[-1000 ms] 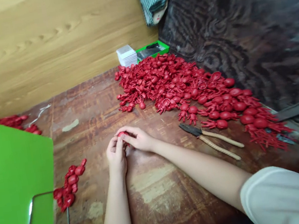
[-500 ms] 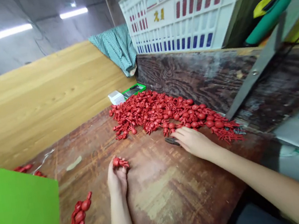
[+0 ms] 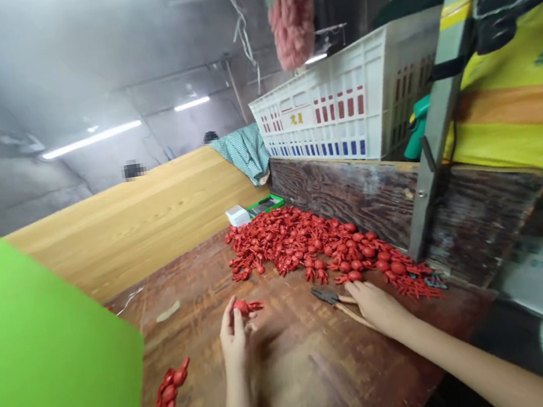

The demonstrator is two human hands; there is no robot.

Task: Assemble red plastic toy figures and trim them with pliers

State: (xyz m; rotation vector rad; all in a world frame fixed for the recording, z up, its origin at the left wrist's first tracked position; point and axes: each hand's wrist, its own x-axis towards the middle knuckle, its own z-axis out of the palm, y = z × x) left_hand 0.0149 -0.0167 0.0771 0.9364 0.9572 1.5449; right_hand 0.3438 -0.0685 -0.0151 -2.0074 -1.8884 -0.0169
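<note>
Presently, a red figure piece (image 3: 242, 307) is held in the partly closed left hand (image 3: 234, 337) above the tabletop (image 3: 294, 362). The pliers (image 3: 325, 295) are partly covered by the half-curled right hand (image 3: 377, 306); its grip cannot be determined. Beyond, similar red pieces (image 3: 297, 240) are heaped beside a dark board (image 3: 337, 184).

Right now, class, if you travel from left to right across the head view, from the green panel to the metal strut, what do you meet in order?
Green panel → short row of red pieces → left hand holding a single red figure → pliers → right hand → metal strut.
</note>
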